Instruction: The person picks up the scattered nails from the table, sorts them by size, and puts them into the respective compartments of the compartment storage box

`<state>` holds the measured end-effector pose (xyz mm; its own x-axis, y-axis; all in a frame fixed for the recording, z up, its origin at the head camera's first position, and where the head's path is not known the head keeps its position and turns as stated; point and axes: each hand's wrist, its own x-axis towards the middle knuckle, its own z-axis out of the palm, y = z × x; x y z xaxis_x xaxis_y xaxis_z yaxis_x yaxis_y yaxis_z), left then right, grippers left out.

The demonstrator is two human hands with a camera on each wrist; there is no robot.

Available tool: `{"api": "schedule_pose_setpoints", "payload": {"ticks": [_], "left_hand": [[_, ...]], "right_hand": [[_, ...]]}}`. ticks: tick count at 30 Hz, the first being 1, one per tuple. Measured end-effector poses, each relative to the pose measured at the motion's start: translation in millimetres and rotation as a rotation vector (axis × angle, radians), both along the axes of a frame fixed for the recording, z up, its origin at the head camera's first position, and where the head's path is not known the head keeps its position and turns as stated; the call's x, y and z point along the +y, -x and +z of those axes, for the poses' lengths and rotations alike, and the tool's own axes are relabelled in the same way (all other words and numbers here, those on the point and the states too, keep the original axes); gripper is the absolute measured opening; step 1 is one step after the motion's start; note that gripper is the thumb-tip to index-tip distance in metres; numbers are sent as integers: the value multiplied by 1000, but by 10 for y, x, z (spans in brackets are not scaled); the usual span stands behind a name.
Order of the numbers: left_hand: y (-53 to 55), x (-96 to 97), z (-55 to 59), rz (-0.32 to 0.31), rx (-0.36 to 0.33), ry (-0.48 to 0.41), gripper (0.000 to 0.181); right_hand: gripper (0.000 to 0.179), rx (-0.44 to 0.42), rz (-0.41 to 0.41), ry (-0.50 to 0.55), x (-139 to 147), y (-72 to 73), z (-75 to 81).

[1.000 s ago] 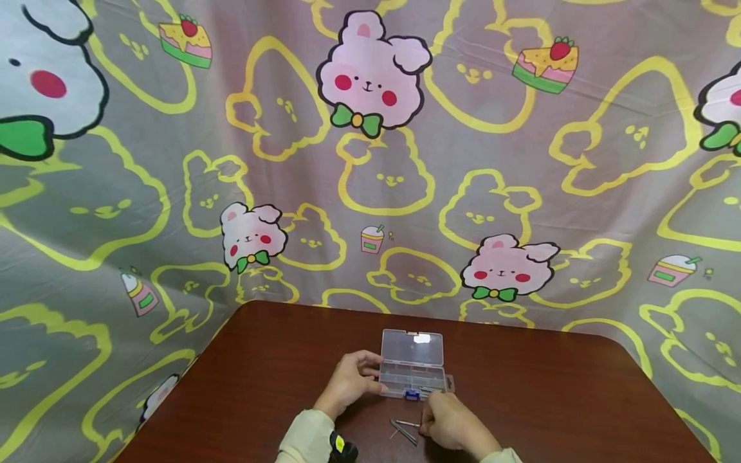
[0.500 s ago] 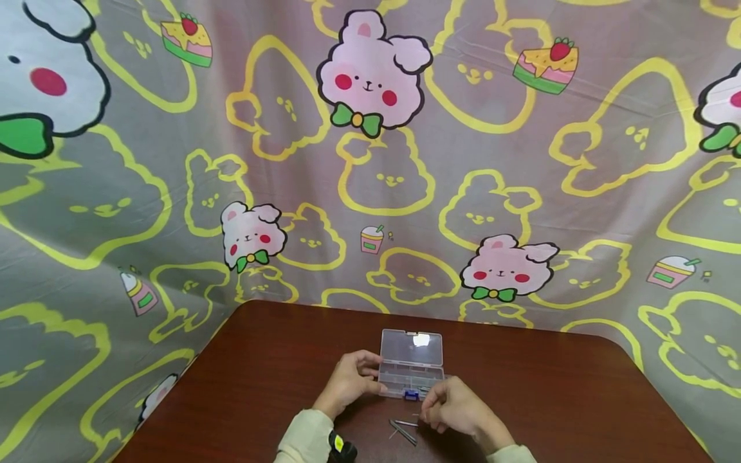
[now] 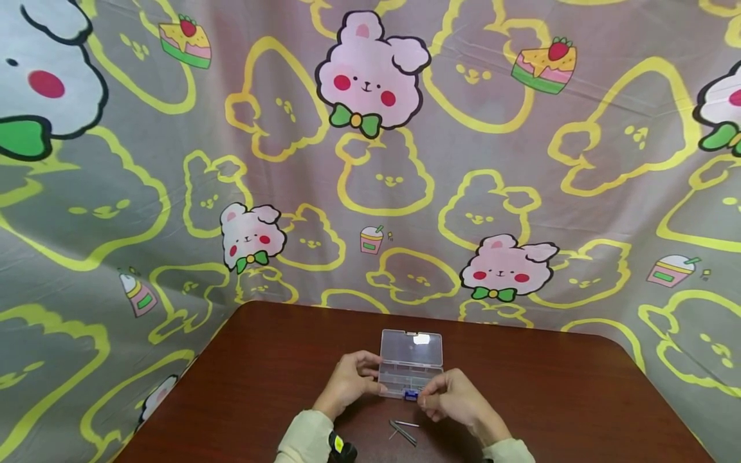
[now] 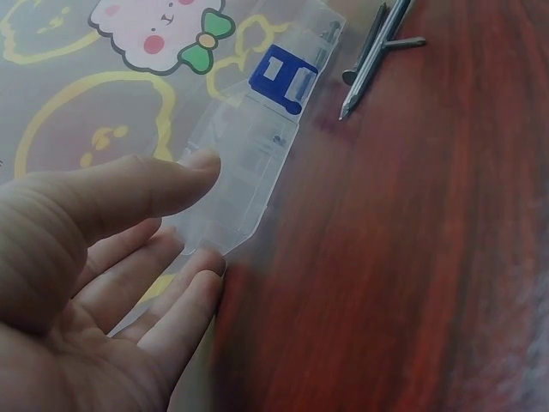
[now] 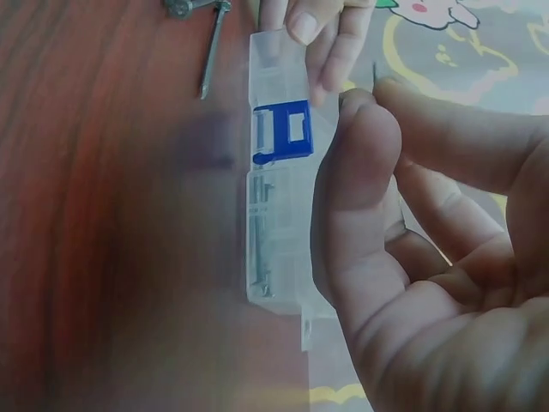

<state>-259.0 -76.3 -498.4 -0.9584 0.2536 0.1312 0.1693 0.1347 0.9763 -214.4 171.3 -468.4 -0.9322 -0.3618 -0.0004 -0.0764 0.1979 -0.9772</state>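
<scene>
A clear plastic compartment box (image 3: 395,381) stands on the table with its lid (image 3: 405,347) raised and a blue latch (image 5: 296,129) at its front. My left hand (image 3: 350,379) holds the box's left end, the thumb over the front corner and the fingers around the side. Beside the latch, my right hand (image 3: 457,399) pinches a thin nail (image 5: 375,73) between thumb and forefinger; only its narrow end shows. Several nails (image 5: 261,236) lie inside the front right compartment. Loose nails (image 4: 375,64) of different sizes lie crossed on the table before the box.
The dark red-brown table (image 3: 289,360) runs back to a patterned cloth (image 3: 370,180) that hangs behind and at the left. A black device (image 3: 343,447) with a yellow mark sits at the left wrist. A small hang tab (image 5: 306,330) sticks out from the box's right end.
My right hand has lifted from the loose nails and moved up to the front of the box, pinching a nail. The left hand has stayed on the box.
</scene>
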Motion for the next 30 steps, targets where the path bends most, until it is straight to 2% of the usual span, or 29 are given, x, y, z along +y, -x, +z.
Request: {"api": "schedule_pose_setpoints", "payload": {"ticks": [7, 16, 24, 30], "left_hand": [[23, -11, -5, -8, 7, -4, 54], [30, -15, -17, -18, 9, -14, 53], [22, -9, -4, -9, 6, -5, 53], [25, -9, -21, -16, 2, -19, 54]], "right_hand": [[7, 24, -55, -29, -111, 48, 116], [7, 30, -101, -91, -223, 152, 135], [8, 80, -117, -145, -278, 208, 155], [9, 117, -146, -229, -322, 241, 144]]}}
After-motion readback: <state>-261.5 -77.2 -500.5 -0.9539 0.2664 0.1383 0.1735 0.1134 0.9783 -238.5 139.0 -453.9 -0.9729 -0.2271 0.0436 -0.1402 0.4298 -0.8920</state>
